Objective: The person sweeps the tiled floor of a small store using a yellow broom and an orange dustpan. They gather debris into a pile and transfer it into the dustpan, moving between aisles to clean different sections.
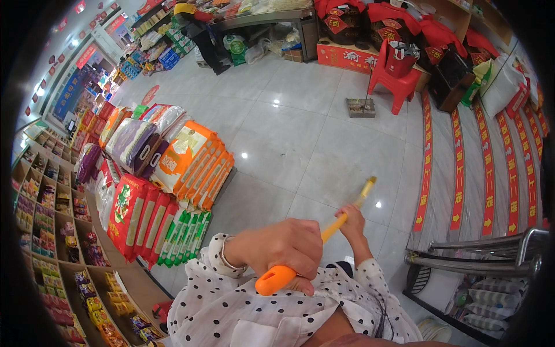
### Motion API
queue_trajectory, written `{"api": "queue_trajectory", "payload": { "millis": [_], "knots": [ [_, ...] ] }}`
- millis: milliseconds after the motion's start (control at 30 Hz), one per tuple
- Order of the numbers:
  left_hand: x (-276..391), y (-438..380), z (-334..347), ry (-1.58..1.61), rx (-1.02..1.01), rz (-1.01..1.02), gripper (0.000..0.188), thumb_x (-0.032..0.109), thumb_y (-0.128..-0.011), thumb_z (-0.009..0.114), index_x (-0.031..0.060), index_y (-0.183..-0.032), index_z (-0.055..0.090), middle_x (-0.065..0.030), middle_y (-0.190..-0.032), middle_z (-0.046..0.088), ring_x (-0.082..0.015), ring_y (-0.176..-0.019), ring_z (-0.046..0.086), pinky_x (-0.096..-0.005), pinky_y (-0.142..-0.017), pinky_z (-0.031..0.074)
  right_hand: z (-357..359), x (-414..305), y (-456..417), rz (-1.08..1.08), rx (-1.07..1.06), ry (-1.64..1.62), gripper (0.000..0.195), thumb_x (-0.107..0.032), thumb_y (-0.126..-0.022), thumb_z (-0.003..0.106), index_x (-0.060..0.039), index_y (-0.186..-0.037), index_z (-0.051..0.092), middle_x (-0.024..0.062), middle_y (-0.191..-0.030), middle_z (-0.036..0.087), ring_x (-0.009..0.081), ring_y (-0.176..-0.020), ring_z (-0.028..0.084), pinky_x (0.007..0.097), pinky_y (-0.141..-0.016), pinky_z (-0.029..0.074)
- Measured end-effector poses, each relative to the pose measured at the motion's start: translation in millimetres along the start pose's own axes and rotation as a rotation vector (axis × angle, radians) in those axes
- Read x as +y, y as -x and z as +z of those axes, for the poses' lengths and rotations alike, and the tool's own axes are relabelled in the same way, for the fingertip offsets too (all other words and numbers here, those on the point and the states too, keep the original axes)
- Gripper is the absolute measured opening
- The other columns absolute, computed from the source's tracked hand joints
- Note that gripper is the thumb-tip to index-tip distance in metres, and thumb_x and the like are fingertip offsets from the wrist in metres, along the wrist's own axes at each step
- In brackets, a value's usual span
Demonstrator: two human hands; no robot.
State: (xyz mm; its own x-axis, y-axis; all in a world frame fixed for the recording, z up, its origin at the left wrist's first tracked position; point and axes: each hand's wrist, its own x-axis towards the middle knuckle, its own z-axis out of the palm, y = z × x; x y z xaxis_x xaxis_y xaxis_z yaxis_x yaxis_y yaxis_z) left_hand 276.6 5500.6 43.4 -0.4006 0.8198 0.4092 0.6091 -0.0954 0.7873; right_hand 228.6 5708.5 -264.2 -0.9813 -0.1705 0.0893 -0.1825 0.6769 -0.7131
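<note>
A long yellow handle with an orange end cap runs slantwise in front of my body, its far part pointing down to the grey tiled floor. My left hand, with a bracelet at the wrist, is closed around the upper end, just past the orange cap. Lower on the handle, my right hand grips it. Beyond that hand the handle continues to a yellowish lower part over the floor; what tool it belongs to cannot be told. Both arms wear white sleeves with dark dots.
Stacked packaged sacks stand at left beside snack shelves. Marble steps with red strips and a metal railing are at right. Farther off are a dustpan-like tray, a red plastic stool, and a person near a display table.
</note>
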Motion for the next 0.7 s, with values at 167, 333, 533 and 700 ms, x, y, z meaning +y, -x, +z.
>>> {"api": "queue_trajectory", "payload": {
  "millis": [167, 333, 533, 700],
  "knots": [
    [-61.7, -42.5, 19.3, 0.184, 0.119, -0.093, 0.025, 0.02, -0.085, 0.07, 0.0068, -0.07, 0.056, -0.0012, -0.066, 0.056, -0.0218, -0.067, 0.056, -0.0358, -0.071, 0.039, -52.5, 104.2, 35.7, 0.068, 0.088, 0.146, 0.005, -0.013, -0.065, 0.069, -0.0147, -0.068, 0.065, 0.0053, -0.075, 0.063, 0.028, -0.083, 0.06, 0.0404, -0.077, 0.049],
    [-168.8, -87.0, 73.7, 0.537, 0.085, -0.319, 0.018, 0.015, -0.085, 0.071, 0.0016, -0.076, 0.063, -0.0082, -0.076, 0.063, -0.0272, -0.079, 0.061, -0.0377, -0.077, 0.045, -77.4, 230.7, 50.5, 0.297, -0.186, 0.218, 0.004, -0.014, -0.065, 0.069, -0.014, -0.064, 0.065, 0.01, -0.071, 0.063, 0.0322, -0.077, 0.061, 0.0426, -0.076, 0.049],
    [-164.2, -138.4, -10.6, 0.164, 0.043, -0.358, 0.019, 0.017, -0.082, 0.075, 0.0033, -0.075, 0.063, -0.0072, -0.074, 0.066, -0.0254, -0.081, 0.065, -0.0371, -0.077, 0.045, -35.0, 212.7, -40.4, 0.059, -0.086, 0.076, 0.01, -0.019, -0.066, 0.069, -0.0094, -0.065, 0.065, 0.0126, -0.07, 0.064, 0.0333, -0.071, 0.062, 0.043, -0.066, 0.049],
    [-113.2, -185.7, -73.9, -0.03, 0.093, -0.23, 0.024, 0.024, -0.083, 0.075, 0.0093, -0.071, 0.062, -0.0012, -0.07, 0.064, -0.0219, -0.073, 0.066, -0.0367, -0.075, 0.045, -85.9, 113.2, -134.4, -0.009, -0.153, -0.03, 0.004, -0.015, -0.067, 0.068, -0.0117, -0.07, 0.067, 0.0065, -0.076, 0.066, 0.0287, -0.08, 0.062, 0.0409, -0.069, 0.049]
  ]
}}
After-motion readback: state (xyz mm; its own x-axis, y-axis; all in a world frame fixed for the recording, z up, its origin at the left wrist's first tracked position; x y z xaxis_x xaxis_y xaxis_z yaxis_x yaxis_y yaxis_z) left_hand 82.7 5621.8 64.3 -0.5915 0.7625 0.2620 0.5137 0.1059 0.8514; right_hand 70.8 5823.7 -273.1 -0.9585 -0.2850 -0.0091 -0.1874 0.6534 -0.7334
